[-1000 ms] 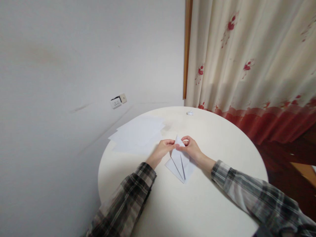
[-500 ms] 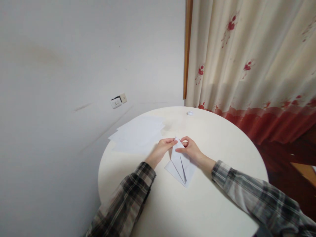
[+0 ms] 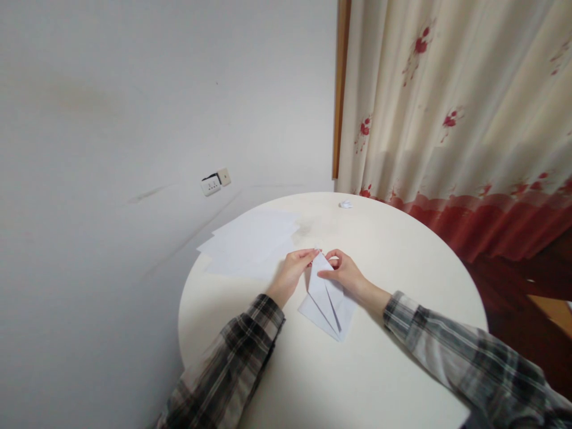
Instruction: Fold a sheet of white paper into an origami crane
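Observation:
A white sheet folded into a pointed shape (image 3: 328,301) lies on the round cream table (image 3: 393,369), its tip pointing away from me. My left hand (image 3: 292,273) pinches the paper's top point from the left. My right hand (image 3: 343,273) pinches the same tip from the right, fingers curled. Both arms wear plaid sleeves.
A loose stack of white sheets (image 3: 250,243) lies at the table's far left, overhanging the edge. A small crumpled paper ball (image 3: 344,204) sits at the far rim. A white wall with a socket (image 3: 214,182) is to the left, a flowered curtain (image 3: 451,119) to the right.
The folded paper has slid slightly toward me and turned a little, and both hands have moved with its tip. The grip is unchanged.

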Action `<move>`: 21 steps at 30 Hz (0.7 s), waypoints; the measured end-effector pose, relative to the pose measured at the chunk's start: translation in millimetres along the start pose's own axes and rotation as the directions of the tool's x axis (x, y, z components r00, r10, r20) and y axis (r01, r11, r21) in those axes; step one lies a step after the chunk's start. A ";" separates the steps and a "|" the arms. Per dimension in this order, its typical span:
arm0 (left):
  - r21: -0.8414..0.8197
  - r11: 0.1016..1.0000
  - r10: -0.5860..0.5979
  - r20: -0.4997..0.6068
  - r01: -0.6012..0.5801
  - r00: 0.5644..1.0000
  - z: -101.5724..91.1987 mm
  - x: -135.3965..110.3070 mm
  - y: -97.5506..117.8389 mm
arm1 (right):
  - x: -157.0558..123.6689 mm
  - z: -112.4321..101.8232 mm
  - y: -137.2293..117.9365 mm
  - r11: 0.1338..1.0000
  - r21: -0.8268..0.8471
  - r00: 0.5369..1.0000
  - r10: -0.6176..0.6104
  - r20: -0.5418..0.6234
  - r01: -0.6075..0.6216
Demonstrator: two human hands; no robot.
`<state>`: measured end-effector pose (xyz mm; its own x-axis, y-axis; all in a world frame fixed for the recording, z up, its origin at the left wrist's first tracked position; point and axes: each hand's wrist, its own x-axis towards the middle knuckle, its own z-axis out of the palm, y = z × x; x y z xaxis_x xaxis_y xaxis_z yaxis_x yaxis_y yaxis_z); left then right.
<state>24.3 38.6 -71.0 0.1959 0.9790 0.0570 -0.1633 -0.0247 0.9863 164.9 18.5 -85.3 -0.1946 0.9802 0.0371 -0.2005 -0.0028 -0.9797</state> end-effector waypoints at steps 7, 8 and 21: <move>0.004 1.000 0.026 -0.088 -0.026 0.996 6.3 -4.4 4.9 | -1.0 0.9 -0.3 1.000 0.016 1.000 -0.020 0.023 0.020; 0.008 1.000 0.030 -0.093 -0.029 0.995 7.0 -5.0 5.6 | -0.9 0.8 -0.1 1.000 0.020 0.999 -0.020 0.032 0.020; -0.093 0.995 -0.021 0.004 0.022 1.000 6.2 -4.2 8.3 | 1.8 -0.9 4.1 0.999 -0.034 0.999 -0.039 0.032 0.040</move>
<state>28.1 33.0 -62.1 0.2036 0.9784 0.0368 -0.2486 0.0153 0.9685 164.6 20.4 -89.4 -0.2172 0.9728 0.0810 -0.1755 0.0428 -0.9836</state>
